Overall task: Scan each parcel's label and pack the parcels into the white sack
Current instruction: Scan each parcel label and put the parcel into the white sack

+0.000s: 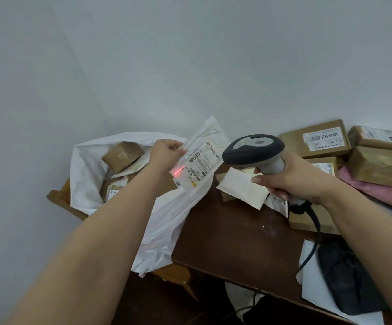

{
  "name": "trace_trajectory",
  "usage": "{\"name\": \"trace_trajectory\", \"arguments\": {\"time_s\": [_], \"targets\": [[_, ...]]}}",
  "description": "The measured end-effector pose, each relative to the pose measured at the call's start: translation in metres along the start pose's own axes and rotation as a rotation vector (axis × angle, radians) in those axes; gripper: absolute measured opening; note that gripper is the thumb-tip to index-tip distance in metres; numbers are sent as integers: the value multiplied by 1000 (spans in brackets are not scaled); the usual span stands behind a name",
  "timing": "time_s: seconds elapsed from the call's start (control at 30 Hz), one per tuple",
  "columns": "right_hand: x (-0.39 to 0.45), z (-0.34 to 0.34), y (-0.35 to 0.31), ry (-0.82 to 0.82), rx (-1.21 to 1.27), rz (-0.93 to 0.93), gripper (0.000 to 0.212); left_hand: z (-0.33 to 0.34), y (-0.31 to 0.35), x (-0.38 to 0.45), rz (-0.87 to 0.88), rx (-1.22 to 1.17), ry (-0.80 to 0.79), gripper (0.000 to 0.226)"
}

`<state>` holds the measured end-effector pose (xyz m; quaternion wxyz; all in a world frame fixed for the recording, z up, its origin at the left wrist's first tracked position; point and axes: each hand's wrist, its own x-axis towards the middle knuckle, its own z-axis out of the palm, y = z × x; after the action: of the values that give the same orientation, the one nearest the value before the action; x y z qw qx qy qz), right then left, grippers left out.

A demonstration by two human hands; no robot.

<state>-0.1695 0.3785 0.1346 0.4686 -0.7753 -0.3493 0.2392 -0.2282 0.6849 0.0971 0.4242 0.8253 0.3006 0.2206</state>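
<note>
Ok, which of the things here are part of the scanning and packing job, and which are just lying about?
Part of the job:
white mailer in the left hand
barcode scanner in the right hand
white sack
cardboard parcels
pink mailer

Lying about:
black pouch
white paper beneath it

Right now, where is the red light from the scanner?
In the head view, the red laser line falls on the white plastic mailer held by the left hand, just left of its barcodes and above the white sack.
</note>
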Motion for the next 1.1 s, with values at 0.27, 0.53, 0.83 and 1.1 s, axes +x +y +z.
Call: {"name": "trace_trajectory", "arguments": {"time_s": [0.27,0.53,0.83,1.1], "targets": [[29,35,-14,18,168,-27,12,-68,-28,7,-33,1,409,32],[60,70,-3,48,254,50,30,-103,-100,17,-281,97,416,51],[32,39,32,200,309,261,26,4,-49,7,19,235,79,49],[-73,-43,97,504,414,329,23,178,52,-47,346,204,-295,45]]}}
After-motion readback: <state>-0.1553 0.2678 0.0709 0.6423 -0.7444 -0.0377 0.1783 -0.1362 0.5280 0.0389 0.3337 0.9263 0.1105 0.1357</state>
